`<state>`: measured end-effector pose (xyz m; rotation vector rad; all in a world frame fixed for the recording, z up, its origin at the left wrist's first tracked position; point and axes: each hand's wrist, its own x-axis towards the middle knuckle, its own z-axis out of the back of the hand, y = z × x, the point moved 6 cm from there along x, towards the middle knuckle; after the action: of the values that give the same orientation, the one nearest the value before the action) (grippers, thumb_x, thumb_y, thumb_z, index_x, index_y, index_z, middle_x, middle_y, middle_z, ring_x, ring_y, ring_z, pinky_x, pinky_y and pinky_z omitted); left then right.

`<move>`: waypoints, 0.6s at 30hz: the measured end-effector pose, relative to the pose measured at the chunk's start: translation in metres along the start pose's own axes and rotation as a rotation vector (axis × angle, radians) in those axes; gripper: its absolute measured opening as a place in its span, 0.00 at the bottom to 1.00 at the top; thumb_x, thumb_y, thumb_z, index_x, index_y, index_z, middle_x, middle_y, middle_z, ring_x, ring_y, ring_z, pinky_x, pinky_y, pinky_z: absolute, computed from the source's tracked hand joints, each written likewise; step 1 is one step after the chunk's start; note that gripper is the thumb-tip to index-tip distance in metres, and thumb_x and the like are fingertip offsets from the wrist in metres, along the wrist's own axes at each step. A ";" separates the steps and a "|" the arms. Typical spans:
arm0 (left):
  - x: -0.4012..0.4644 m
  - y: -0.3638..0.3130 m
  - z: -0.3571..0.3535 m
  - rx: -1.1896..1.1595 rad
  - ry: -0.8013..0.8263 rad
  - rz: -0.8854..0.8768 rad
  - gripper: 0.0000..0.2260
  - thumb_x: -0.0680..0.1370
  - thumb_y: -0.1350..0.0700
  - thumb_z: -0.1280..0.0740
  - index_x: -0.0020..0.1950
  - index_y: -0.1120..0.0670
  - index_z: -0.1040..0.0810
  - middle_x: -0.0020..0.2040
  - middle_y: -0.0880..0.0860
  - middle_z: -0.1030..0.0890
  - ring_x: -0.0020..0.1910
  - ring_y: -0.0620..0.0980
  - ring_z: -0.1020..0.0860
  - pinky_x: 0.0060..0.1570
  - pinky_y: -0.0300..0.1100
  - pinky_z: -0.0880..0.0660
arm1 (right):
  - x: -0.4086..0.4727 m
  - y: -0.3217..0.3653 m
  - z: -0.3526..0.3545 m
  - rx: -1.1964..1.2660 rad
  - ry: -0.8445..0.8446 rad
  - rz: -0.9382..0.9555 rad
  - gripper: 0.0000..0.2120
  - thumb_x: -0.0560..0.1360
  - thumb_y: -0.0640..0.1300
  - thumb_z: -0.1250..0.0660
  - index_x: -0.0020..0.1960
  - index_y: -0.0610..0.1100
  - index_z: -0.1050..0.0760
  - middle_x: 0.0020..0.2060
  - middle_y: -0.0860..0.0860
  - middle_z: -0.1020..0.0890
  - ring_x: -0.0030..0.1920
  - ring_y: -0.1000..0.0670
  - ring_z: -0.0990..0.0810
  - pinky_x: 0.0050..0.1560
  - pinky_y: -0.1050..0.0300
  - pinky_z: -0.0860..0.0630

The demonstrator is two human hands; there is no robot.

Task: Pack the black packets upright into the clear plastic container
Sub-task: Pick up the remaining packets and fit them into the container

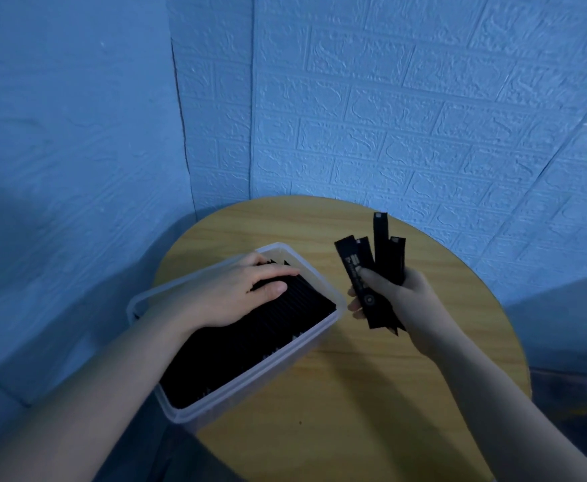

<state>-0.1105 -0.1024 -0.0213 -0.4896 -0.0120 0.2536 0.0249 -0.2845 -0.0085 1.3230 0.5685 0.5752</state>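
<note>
The clear rectangular plastic container (pixel 323 327), sitting at the left edge of the round wooden table (pixel 354 377), is looking nearly full of upright black packets (pixel 250 339). The left hand (pixel 236 293) is lying flat with straight fingers on their tops, seemingly pressing them aside. The right hand (pixel 393 300), just beside the container's right wall, is gripping a fanned bunch of slim black stick packets (pixel 379 259), waiting to go in.

Packets (pixel 386 259): black, small pale print. Container (pixel 267 368): clear, frosted plastic, contents black. Table (pixel 372 377): yellow-tan wood grain. Wall (pixel 389 116): blue, embossed brick pattern.
</note>
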 end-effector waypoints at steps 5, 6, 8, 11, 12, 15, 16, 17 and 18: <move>-0.001 0.001 0.001 0.022 0.004 0.010 0.20 0.80 0.38 0.49 0.72 0.32 0.37 0.66 0.42 0.35 0.62 0.42 0.30 0.58 0.42 0.30 | 0.011 0.016 -0.010 -0.128 -0.082 0.050 0.08 0.73 0.44 0.27 0.46 0.40 0.22 0.34 0.44 0.17 0.32 0.46 0.17 0.31 0.53 0.20; -0.002 0.001 0.001 0.020 0.003 0.009 0.19 0.81 0.38 0.49 0.72 0.32 0.37 0.66 0.42 0.35 0.62 0.43 0.30 0.59 0.43 0.30 | 0.014 0.020 -0.012 -0.167 -0.094 0.074 0.07 0.72 0.45 0.26 0.44 0.43 0.21 0.32 0.47 0.17 0.31 0.49 0.17 0.30 0.54 0.21; -0.002 0.001 0.001 0.029 0.002 0.009 0.19 0.81 0.38 0.49 0.73 0.31 0.37 0.66 0.42 0.35 0.63 0.43 0.30 0.61 0.45 0.30 | 0.018 0.026 -0.019 -0.228 -0.101 0.123 0.05 0.71 0.46 0.25 0.41 0.47 0.21 0.27 0.54 0.19 0.26 0.57 0.21 0.24 0.62 0.28; -0.001 0.002 0.001 0.024 -0.003 0.004 0.19 0.81 0.38 0.49 0.72 0.32 0.37 0.67 0.43 0.34 0.63 0.44 0.30 0.62 0.46 0.30 | 0.024 0.031 -0.031 -0.305 -0.088 0.179 0.03 0.71 0.46 0.25 0.41 0.50 0.19 0.31 0.57 0.17 0.31 0.60 0.19 0.28 0.65 0.26; -0.001 0.001 0.001 0.017 -0.004 0.002 0.19 0.81 0.38 0.49 0.73 0.32 0.37 0.67 0.44 0.34 0.63 0.45 0.30 0.62 0.46 0.31 | 0.025 0.032 -0.035 -0.338 -0.089 0.189 0.03 0.71 0.46 0.25 0.41 0.50 0.19 0.33 0.56 0.16 0.34 0.58 0.17 0.32 0.61 0.23; -0.001 0.001 0.000 0.006 -0.005 -0.001 0.19 0.81 0.39 0.48 0.73 0.33 0.37 0.66 0.45 0.34 0.63 0.45 0.30 0.62 0.44 0.32 | 0.026 0.026 -0.042 -0.437 -0.103 0.187 0.05 0.70 0.49 0.25 0.41 0.48 0.19 0.35 0.54 0.16 0.38 0.53 0.17 0.41 0.51 0.20; -0.001 0.001 0.000 0.007 -0.008 -0.004 0.19 0.82 0.40 0.48 0.73 0.34 0.37 0.66 0.45 0.34 0.63 0.45 0.30 0.63 0.44 0.32 | 0.026 0.024 -0.044 -0.459 -0.105 0.180 0.06 0.70 0.50 0.25 0.40 0.48 0.19 0.34 0.54 0.16 0.39 0.52 0.17 0.41 0.49 0.20; -0.001 0.000 0.000 0.005 -0.010 -0.006 0.19 0.82 0.40 0.47 0.73 0.34 0.37 0.65 0.45 0.33 0.64 0.45 0.30 0.63 0.44 0.32 | 0.026 0.023 -0.045 -0.472 -0.105 0.178 0.06 0.70 0.50 0.25 0.40 0.48 0.19 0.34 0.54 0.16 0.38 0.52 0.17 0.42 0.47 0.19; -0.001 0.000 0.000 0.001 -0.012 -0.007 0.19 0.82 0.40 0.47 0.73 0.34 0.37 0.66 0.45 0.33 0.64 0.45 0.30 0.63 0.43 0.33 | 0.025 0.022 -0.045 -0.475 -0.105 0.178 0.07 0.70 0.50 0.26 0.40 0.48 0.19 0.34 0.54 0.16 0.38 0.52 0.17 0.42 0.46 0.19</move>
<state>-0.1113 -0.1022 -0.0212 -0.4869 -0.0252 0.2492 0.0115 -0.2320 0.0045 0.9480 0.2074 0.7298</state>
